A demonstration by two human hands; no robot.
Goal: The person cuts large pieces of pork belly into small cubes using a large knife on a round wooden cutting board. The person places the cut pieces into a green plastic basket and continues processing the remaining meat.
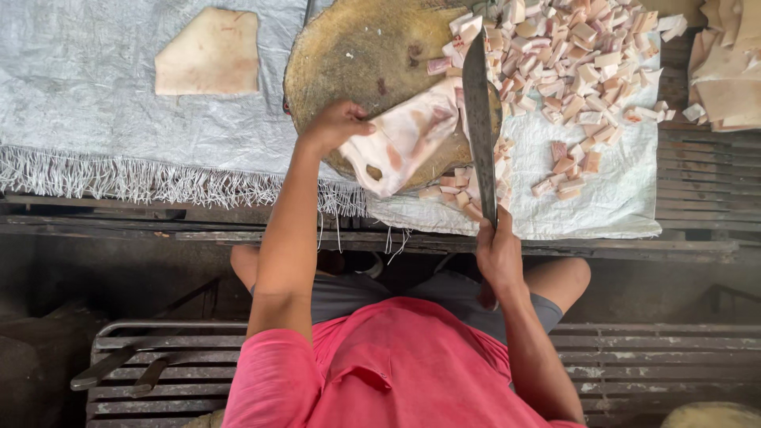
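A slab of pale, pink-streaked meat with a skin side (pixel 400 139) lies on the near right part of a round wooden chopping block (pixel 357 63), its long axis running from the lower left, near the block's front edge, up to the upper right, where its far end meets the blade; the near end hangs a little past the block's rim. The left hand (pixel 337 125) grips the slab's left edge, fingers curled down onto it and closed around the meat. A long, dark cleaver-like knife (pixel 479 119) stands nearly straight away from the person, its tip pointing toward the far side of the block and its handle end toward the body; the blade sits against the right end of the slab. The right hand (pixel 498 254) is wrapped tightly around the knife's handle, just below the edge of the work surface; the two hands are well apart, one on each thing. To the right of the block, a heap of small cut meat cubes (pixel 579 63) spreads over a white woven sheet (pixel 618 198); more cubes lie beside the blade. On the far left, a second uncut slab (pixel 208 54) rests flat on a grey fringed cloth (pixel 79 95). At the far right edge lies a stack of pale slabs (pixel 725 71). The person wears a pink shirt (pixel 388 364).
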